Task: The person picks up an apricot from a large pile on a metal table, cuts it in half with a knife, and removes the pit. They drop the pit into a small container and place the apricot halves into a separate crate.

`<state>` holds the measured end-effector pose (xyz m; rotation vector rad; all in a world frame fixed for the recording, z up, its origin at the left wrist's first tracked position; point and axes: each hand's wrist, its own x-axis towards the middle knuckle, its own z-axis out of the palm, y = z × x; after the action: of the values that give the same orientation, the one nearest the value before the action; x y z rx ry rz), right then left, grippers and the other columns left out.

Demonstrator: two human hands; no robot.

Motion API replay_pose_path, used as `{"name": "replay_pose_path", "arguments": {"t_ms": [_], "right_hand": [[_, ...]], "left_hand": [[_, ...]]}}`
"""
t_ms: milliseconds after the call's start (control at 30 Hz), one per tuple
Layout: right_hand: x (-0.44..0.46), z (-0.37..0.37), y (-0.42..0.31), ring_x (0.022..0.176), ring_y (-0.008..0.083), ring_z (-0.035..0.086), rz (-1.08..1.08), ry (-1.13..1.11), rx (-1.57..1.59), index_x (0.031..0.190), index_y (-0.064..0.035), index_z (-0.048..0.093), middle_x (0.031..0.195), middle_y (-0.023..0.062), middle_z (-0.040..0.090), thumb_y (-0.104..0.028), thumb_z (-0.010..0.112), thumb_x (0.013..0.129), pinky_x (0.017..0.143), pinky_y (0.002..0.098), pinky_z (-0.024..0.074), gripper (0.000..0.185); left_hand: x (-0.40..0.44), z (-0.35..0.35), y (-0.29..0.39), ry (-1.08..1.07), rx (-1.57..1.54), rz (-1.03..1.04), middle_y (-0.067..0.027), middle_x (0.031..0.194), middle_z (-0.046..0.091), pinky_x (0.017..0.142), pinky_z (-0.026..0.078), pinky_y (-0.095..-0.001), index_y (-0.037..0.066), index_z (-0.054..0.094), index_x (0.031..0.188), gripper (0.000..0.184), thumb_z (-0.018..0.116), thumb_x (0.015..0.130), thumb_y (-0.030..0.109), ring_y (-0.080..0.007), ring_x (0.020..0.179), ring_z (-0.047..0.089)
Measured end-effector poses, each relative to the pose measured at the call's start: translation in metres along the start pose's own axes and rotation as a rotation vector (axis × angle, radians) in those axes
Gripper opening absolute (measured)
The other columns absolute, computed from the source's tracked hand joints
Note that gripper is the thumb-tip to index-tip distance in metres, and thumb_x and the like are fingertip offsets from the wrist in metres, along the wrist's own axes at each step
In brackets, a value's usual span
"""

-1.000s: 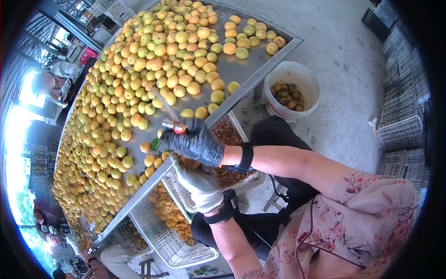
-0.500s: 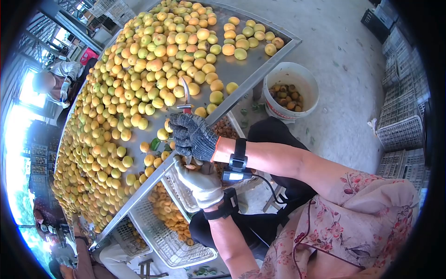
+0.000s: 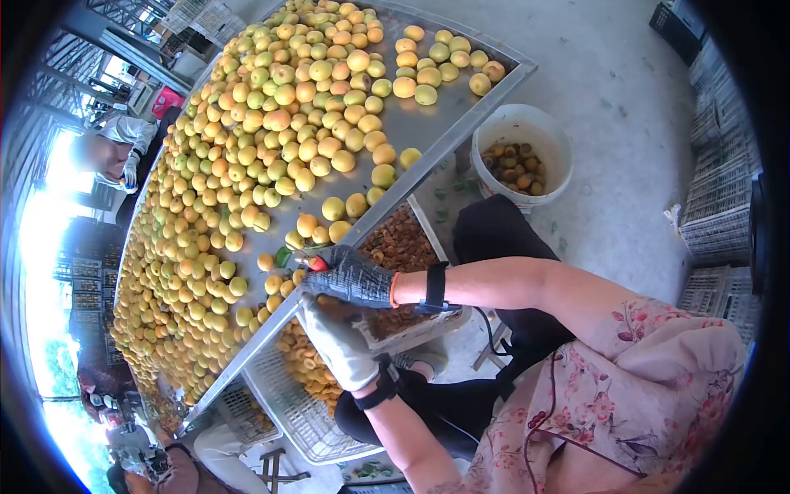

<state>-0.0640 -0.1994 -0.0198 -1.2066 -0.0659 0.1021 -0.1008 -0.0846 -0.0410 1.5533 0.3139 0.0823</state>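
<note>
My right hand (image 3: 350, 278), in a grey knit glove, is closed around a small knife whose red handle (image 3: 317, 263) shows above the fist. The knife points toward the fruit, its blade hard to make out. Just below and touching it is my left hand (image 3: 336, 342) in a white glove; its fingers are curled and partly covered by the right hand, so what they hold is hidden. Both hands are at the edge of a metal table (image 3: 424, 174) heaped with yellow-orange apricots (image 3: 247, 156). A few apricots and a green leaf (image 3: 282, 257) lie close to the knife.
Below the table edge, one crate (image 3: 333, 449) holds halved apricots (image 3: 306, 362); another holds brown pits (image 3: 403, 239). A white bucket (image 3: 568, 156) with darkened fruit stands at the right. Stacked crates (image 3: 716, 189) line the far right. Another person (image 3: 123, 148) sits across the table.
My right hand has moved down, and the upright curved blade is now lowered. The brownish piece seen at my left fingers is out of sight. The left hand has turned beneath the right.
</note>
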Motion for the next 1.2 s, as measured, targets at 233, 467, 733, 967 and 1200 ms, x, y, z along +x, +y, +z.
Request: {"name": "replay_pose_path", "arguments": {"t_ms": [233,467,733,967,1200], "right_hand": [[0.02,-0.042,0.039,0.076,0.0301,0.062,-0.141,0.127,-0.296,0.086,-0.007,0.062,0.08,0.0148,0.064,-0.03,0.063,0.082,0.07,0.0398,0.0459,0.023],[-0.012,-0.057,-0.028,0.071,0.0225,0.061,0.034,-0.067,-0.279,0.085,-0.0051,0.06,0.076,0.0113,0.064,-0.033,0.067,0.082,0.067,0.0355,0.0462,0.028],[-0.033,-0.035,0.001,0.076,0.0381,0.061,-0.193,-0.109,-0.563,0.091,-0.0069,0.057,0.077,0.0174,0.061,-0.028,0.066,0.081,0.066,0.0452,0.0456,0.025],[-0.035,-0.056,-0.01,0.076,0.0383,0.062,-0.093,-0.077,-0.668,0.094,-0.0067,0.054,0.076,0.0207,0.061,-0.033,0.062,0.084,0.068,0.0474,0.046,0.029],[-0.013,-0.084,-0.034,0.078,0.0386,0.061,-0.08,0.14,-0.463,0.093,-0.005,0.057,0.08,0.0174,0.063,-0.035,0.056,0.089,0.067,0.0458,0.0445,0.03]], "left_hand": [[-0.022,-0.07,0.063,0.165,-0.142,0.075,-0.0013,0.069,0.053,0.062,0.042,-0.0251,0.007,0.055,0.08,0.037,0.043,0.099,0.036,-0.0111,0.063,0.051],[-0.004,-0.056,0.045,0.109,-0.443,-0.139,-0.002,0.061,0.052,0.051,0.037,-0.0258,0.01,0.056,0.078,0.039,0.042,0.098,0.04,-0.0134,0.055,0.047],[-0.02,0.025,0.021,0.256,-0.222,0.041,-0.006,0.085,0.06,0.079,0.047,-0.0344,0.005,0.058,0.091,0.037,0.044,0.097,0.039,-0.0194,0.08,0.058],[0.036,-0.069,0.05,0.633,0.949,0.439,-0.0232,0.113,0.057,0.086,0.047,-0.0418,-0.007,0.053,0.116,0.041,0.058,0.09,0.024,-0.0315,0.098,0.058],[0.136,0.041,0.034,-0.284,1.191,0.491,-0.0191,0.119,0.058,0.096,0.04,-0.0395,0.003,0.055,0.119,0.043,0.058,0.086,0.03,-0.0366,0.107,0.054]]}}
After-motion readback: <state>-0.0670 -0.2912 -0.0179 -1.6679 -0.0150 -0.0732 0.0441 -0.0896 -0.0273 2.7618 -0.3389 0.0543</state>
